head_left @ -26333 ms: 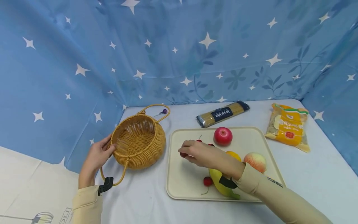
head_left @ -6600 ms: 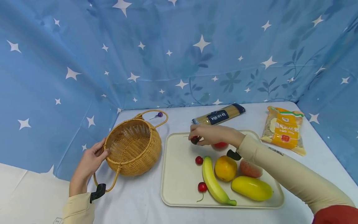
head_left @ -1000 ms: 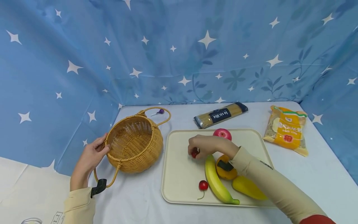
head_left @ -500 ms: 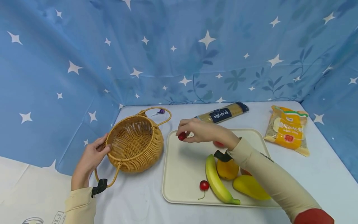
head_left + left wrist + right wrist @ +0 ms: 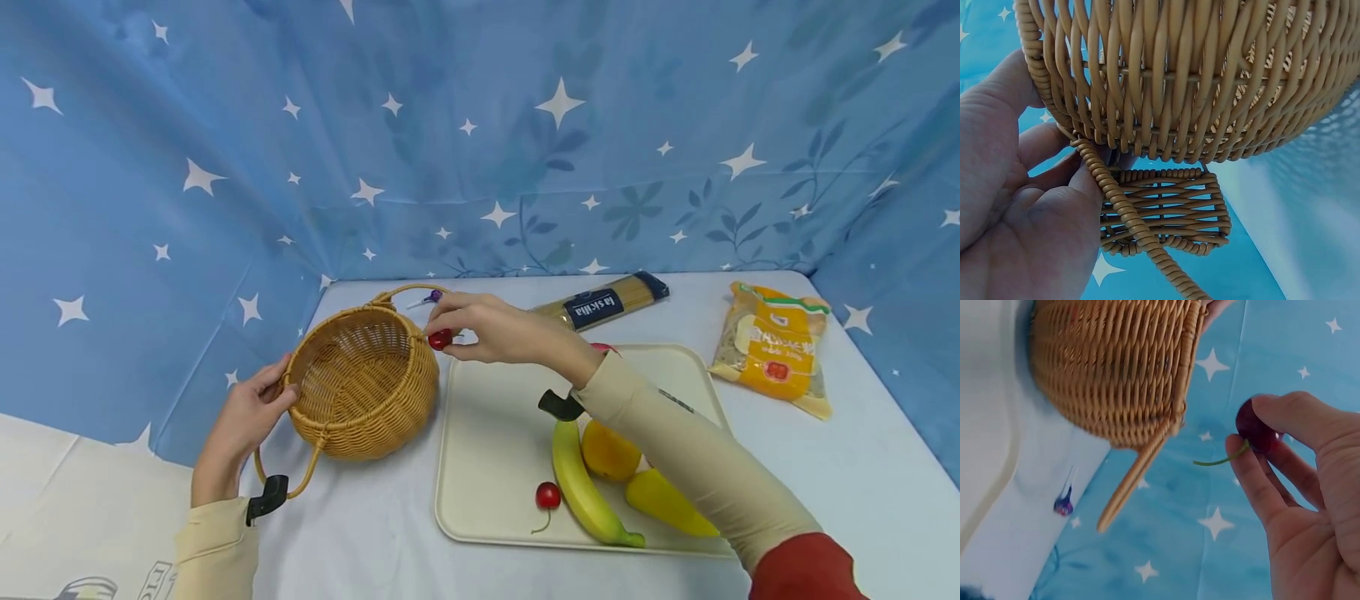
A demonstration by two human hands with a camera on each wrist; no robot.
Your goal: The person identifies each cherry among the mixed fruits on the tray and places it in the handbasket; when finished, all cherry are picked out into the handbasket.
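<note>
My left hand (image 5: 247, 417) grips the rim of a tan wicker basket (image 5: 393, 425), which leans so its opening shows. In the left wrist view, the basket's handle (image 5: 1138, 228) runs down past the palm. My right hand (image 5: 506, 329) pinches a dark red cherry (image 5: 439, 338) between thumb and fingertips, by the basket's right rim. Its green stem (image 5: 1219, 462) sticks out in the right wrist view. Another cherry (image 5: 547, 497) lies on the cream tray (image 5: 480, 500), left of a banana (image 5: 581, 487).
An orange (image 5: 609, 450) and a yellow mango-like fruit (image 5: 667, 502) lie on the tray; a red apple is mostly hidden by my right arm. Behind stand a spaghetti pack (image 5: 607, 302) and a purple lollipop (image 5: 433, 297). An orange food bag (image 5: 772, 346) lies at right.
My right hand has picked the cherry off the tray and carried it up and left to the basket's rim. Fewer cherries lie on the tray than earlier. My left hand keeps its hold.
</note>
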